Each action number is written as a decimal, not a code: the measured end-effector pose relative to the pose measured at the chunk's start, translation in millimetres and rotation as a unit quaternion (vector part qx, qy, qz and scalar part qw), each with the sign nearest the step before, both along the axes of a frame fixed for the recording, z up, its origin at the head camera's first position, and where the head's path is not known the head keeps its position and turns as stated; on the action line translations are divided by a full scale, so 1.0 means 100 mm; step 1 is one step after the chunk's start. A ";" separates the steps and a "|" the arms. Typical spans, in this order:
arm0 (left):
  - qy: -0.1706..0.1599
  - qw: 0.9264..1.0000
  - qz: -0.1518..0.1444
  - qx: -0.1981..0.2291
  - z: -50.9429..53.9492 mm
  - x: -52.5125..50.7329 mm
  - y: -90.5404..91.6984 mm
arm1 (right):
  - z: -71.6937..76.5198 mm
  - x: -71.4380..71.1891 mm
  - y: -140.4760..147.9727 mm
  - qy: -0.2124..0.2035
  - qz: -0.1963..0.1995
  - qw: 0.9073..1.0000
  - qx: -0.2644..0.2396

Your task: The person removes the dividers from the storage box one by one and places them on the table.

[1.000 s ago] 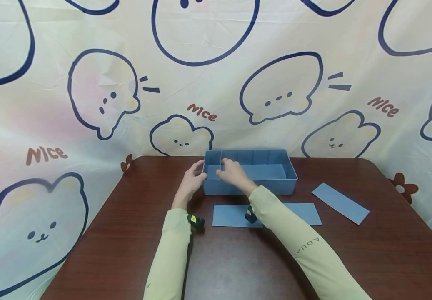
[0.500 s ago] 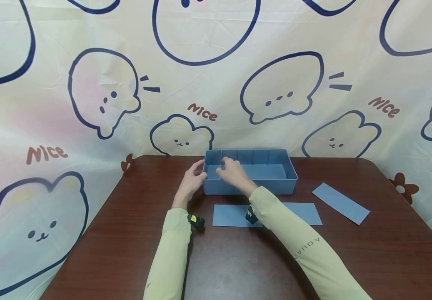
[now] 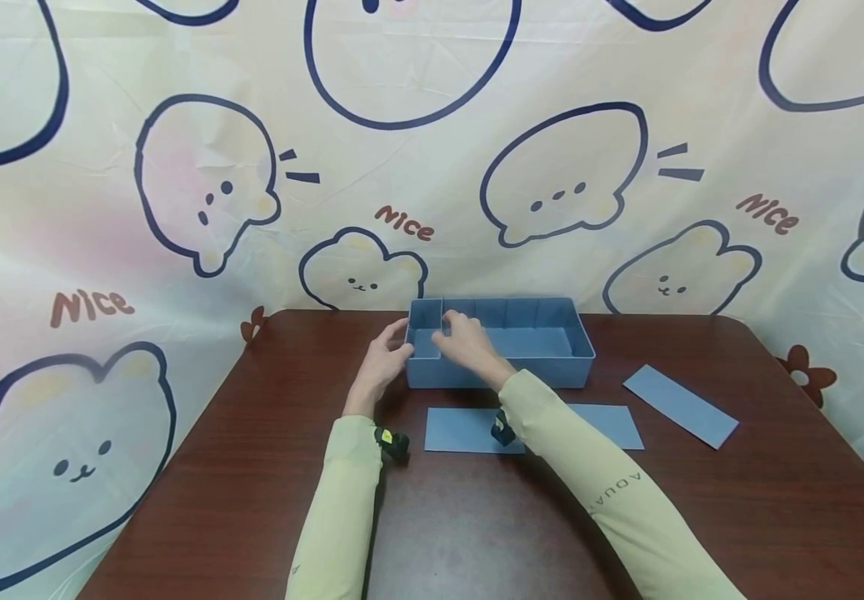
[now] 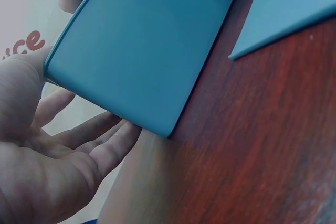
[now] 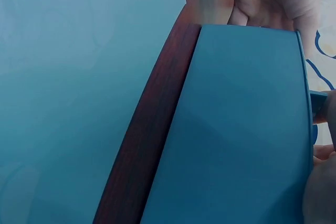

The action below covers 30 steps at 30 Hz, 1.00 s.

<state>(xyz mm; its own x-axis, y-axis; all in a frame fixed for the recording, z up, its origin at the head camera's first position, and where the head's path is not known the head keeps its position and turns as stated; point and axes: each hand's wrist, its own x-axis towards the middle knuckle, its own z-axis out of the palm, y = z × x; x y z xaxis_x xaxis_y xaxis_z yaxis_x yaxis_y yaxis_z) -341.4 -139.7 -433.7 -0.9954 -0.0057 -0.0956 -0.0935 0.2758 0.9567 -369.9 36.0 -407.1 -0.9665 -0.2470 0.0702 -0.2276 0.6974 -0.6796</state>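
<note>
A blue rectangular box (image 3: 506, 373) with an open top stands at the table's far side. My left hand (image 3: 382, 364) holds its left end; in the left wrist view the thumb is at the rim and the fingers lie against the end wall. My right hand (image 3: 469, 343) reaches over the front wall and pinches a thin blue divider (image 5: 317, 99) between thumb and fingers. The divider stands crosswise in the box, near its left end, marking off a narrow compartment. The right fingertips are partly hidden in the right wrist view.
A flat blue panel (image 3: 461, 430) lies in front of the box, partly under the right forearm. To the right, another blue panel (image 3: 681, 406) lies at an angle on the brown table (image 3: 476, 533). A printed cloth (image 3: 461, 183) hangs behind the table.
</note>
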 end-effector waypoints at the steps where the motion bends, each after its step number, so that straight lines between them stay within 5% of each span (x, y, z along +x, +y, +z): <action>1: 0.000 1.000 -0.001 0.000 0.00 0.00 0.00 | 0.00 0.00 0.00 0.002 0.000 1.000 0.001; 30: 0.000 1.000 0.002 -0.005 0.00 -0.01 -0.01 | 0.15 0.01 -0.03 0.042 -0.021 0.999 0.027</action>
